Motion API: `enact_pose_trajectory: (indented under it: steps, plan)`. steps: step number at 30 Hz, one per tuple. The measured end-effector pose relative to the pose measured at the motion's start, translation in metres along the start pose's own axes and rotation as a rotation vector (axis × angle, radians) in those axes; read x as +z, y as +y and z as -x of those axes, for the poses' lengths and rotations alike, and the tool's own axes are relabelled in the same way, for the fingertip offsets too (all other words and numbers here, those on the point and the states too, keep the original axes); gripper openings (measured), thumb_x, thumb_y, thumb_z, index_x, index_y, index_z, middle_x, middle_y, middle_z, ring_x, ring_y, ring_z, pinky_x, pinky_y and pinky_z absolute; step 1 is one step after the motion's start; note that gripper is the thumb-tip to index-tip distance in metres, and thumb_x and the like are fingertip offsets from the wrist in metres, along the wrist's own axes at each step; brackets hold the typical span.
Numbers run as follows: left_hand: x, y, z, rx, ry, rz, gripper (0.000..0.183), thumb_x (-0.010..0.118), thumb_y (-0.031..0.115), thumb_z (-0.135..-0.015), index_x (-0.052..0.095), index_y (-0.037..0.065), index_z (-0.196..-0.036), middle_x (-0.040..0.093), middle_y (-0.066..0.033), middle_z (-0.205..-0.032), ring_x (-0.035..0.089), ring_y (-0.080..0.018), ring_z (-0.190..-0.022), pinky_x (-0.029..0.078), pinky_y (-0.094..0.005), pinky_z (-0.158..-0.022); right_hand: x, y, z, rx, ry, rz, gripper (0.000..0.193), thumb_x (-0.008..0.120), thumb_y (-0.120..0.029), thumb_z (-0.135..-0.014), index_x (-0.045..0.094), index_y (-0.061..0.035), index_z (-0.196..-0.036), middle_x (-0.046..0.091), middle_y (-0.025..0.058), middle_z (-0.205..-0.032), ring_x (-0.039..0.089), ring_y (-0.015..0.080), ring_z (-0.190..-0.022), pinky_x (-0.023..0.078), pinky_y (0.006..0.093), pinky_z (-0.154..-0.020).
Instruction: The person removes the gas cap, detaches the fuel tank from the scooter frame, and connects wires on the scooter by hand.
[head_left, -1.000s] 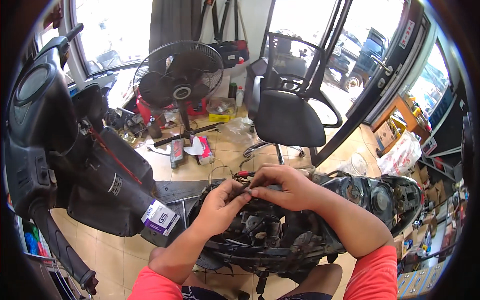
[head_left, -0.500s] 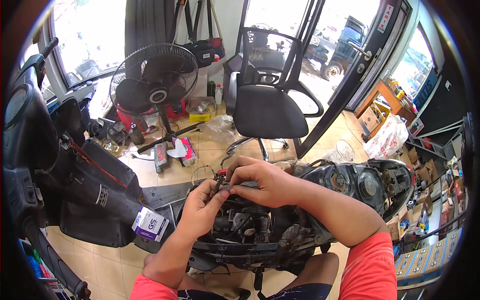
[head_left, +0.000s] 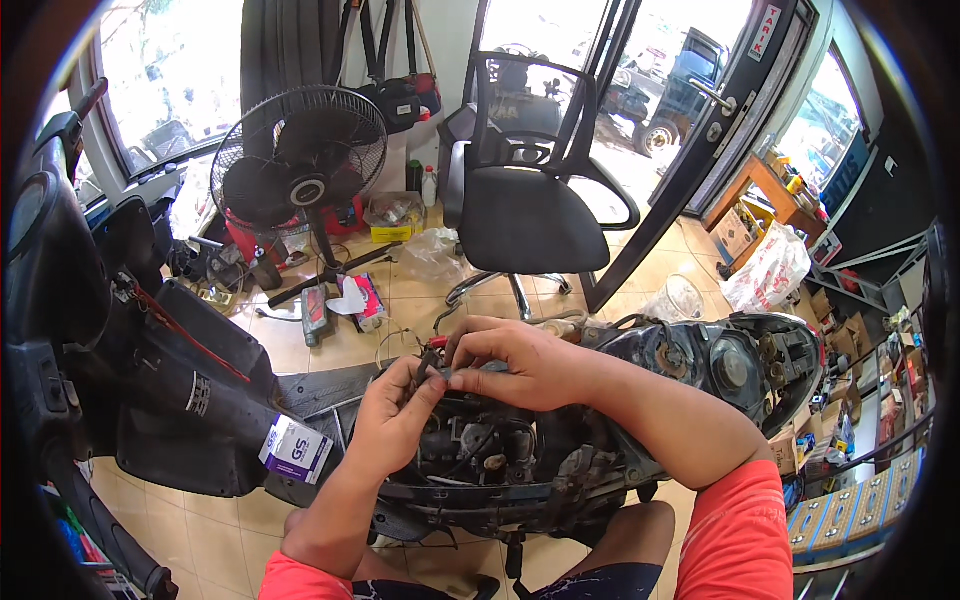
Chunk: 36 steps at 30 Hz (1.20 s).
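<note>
Above the opened body of a black motor scooter [head_left: 490,445], my two hands meet at a small dark piece [head_left: 427,366]. My left hand [head_left: 393,418] is closed on it, thumb against fingers. My right hand [head_left: 510,362] touches the left thumb with its own thumb, its fingers curled over in a pinch; whatever lies inside that pinch is hidden. Just behind the fingers a bit of red [head_left: 438,342] shows, next to thin wires. Under the hands, the engine parts and hoses sit exposed in the scooter's frame.
A white and purple box [head_left: 297,449] rests on the scooter's footboard at the left. Beyond the scooter stand a pedestal fan [head_left: 306,190] and a black office chair [head_left: 533,215]. Cartons and shelves fill the right side. A plastic bucket [head_left: 677,299] is on the tiled floor.
Both hands stay together at the same spot, with slight finger shifts around the dark piece. The whole view has slid a little as my head moved.
</note>
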<state>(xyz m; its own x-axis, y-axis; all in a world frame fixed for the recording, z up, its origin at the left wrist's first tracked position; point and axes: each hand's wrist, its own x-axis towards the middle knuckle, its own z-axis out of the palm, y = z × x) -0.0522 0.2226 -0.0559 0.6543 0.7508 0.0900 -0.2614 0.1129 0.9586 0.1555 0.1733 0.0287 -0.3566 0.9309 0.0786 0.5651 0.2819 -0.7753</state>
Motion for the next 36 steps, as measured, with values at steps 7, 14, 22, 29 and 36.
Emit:
enact_pose_trajectory:
  steps: [7, 14, 22, 29, 36]
  plan:
    - [0.0024, -0.0009, 0.0006, -0.012, -0.001, -0.043, 0.01, 0.061, 0.015, -0.102, 0.059, 0.005, -0.097, 0.049, 0.009, -0.08, 0.04, -0.0001, -0.072, 0.031, -0.018, -0.062, 0.0022, 0.0028, 0.0015, -0.027, -0.001, 0.028, 0.019, 0.065, -0.018, -0.094, 0.065, 0.0014, -0.096, 0.061, 0.0171, -0.109, 0.061, 0.0342, -0.103, 0.049, 0.0412, -0.091]
    - [0.0022, 0.002, 0.0013, -0.002, -0.029, -0.009, 0.008, 0.058, 0.013, -0.103, 0.06, 0.005, -0.101, 0.051, 0.0071, -0.087, 0.042, -0.0008, -0.079, 0.033, -0.0173, -0.068, 0.002, -0.0002, -0.0009, -0.067, 0.008, 0.009, 0.009, 0.066, -0.009, -0.092, 0.064, -0.0009, -0.095, 0.056, 0.0145, -0.121, 0.056, 0.0293, -0.118, 0.047, 0.0385, -0.099]
    - [0.0003, 0.005, 0.0003, 0.013, -0.029, -0.029, 0.007, 0.059, 0.011, -0.102, 0.06, 0.005, -0.104, 0.053, 0.0073, -0.089, 0.043, 0.0, -0.079, 0.035, -0.017, -0.068, 0.0006, 0.003, -0.0015, -0.072, 0.031, -0.019, 0.012, 0.068, -0.012, -0.093, 0.067, -0.0003, -0.096, 0.061, 0.015, -0.115, 0.059, 0.0291, -0.113, 0.047, 0.0388, -0.098]
    - [-0.0014, 0.0037, 0.0009, 0.026, -0.02, -0.015, 0.008, 0.06, 0.013, -0.102, 0.06, 0.005, -0.102, 0.052, 0.0069, -0.087, 0.044, 0.0, -0.078, 0.036, -0.017, -0.068, 0.0018, 0.0015, -0.0036, -0.035, 0.013, -0.038, 0.013, 0.066, -0.012, -0.094, 0.068, 0.0007, -0.092, 0.061, 0.0154, -0.116, 0.06, 0.0281, -0.112, 0.046, 0.0385, -0.096]
    - [-0.0015, 0.0009, 0.0022, 0.01, -0.034, -0.058, 0.01, 0.06, 0.013, -0.101, 0.06, 0.003, -0.103, 0.052, 0.0044, -0.092, 0.047, -0.0025, -0.082, 0.04, -0.0197, -0.072, 0.0023, -0.0015, -0.0036, -0.095, 0.049, 0.028, 0.01, 0.068, -0.01, -0.088, 0.067, 0.0001, -0.09, 0.058, 0.0163, -0.119, 0.059, 0.0314, -0.113, 0.046, 0.0388, -0.099]
